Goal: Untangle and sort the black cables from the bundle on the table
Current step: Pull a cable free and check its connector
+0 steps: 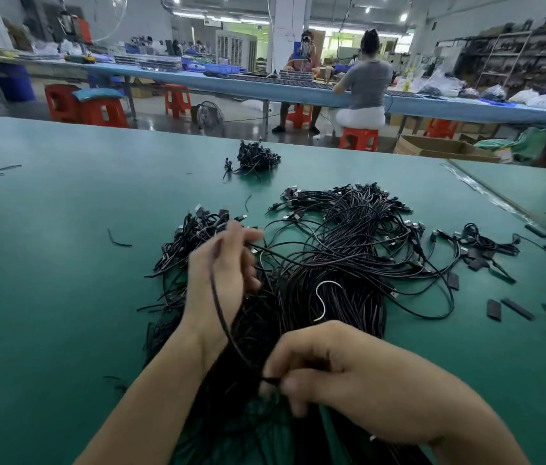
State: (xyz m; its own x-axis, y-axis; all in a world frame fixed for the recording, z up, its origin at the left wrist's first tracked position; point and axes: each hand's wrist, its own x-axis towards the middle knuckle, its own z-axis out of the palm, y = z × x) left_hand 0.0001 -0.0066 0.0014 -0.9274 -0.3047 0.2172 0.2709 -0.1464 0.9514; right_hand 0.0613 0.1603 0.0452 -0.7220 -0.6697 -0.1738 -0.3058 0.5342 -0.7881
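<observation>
Where the bundle of black cables (342, 256) sprawls across the middle of the green table (63, 263), a single cable (223, 313) lifts clear of it, strung between both hands. The right hand (332, 367) pinches its near end between thumb and fingertips. The left hand (221, 273), blurred, curls its fingers round the far stretch. A white wire (323, 297) lies on the bundle, a smaller heap (256, 159) sits beyond, and flat black pieces (494, 308) lie to the right.

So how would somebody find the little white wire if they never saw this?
Look at the big green table, then the large tangle of black cables in its middle. On the pile's near side, just beyond the right hand, lies one short white wire bent like a hook. Everything around it is black.
</observation>
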